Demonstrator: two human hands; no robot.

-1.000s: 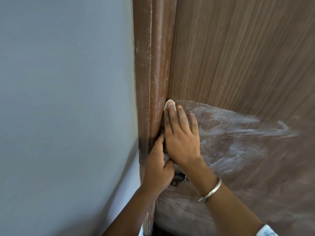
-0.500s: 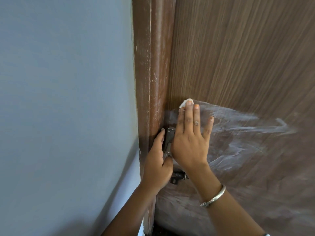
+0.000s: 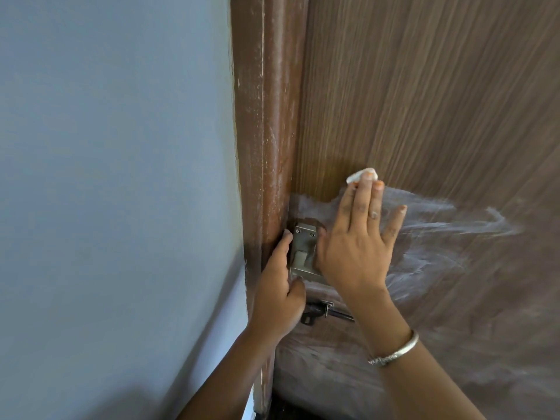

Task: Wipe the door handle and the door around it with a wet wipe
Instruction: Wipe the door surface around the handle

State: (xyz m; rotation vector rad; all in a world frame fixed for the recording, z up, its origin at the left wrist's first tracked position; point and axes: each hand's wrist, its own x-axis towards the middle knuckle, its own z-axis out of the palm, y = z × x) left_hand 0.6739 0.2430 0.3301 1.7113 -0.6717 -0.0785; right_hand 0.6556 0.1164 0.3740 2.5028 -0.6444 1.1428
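Note:
A brown wood-grain door [image 3: 424,101] fills the right half of the view, with whitish wet streaks [image 3: 439,237] across its lower part. My right hand [image 3: 357,241] lies flat on the door and presses a white wet wipe [image 3: 359,174], which peeks out above the fingertips. A metal lock plate [image 3: 303,253] is fixed at the door's left edge. My left hand [image 3: 278,292] rests against the plate's left side, thumb under it and fingers along the door frame [image 3: 266,131]. A dark latch handle [image 3: 321,312] shows just below, partly hidden by both arms.
A pale blue wall [image 3: 115,192] takes up the left half, right up to the reddish-brown, scuffed frame. A silver bangle [image 3: 397,351] sits on my right wrist.
My right hand with the wipe has slid to the right, away from the frame, and uncovered the metal lock plate. My left hand has stayed put.

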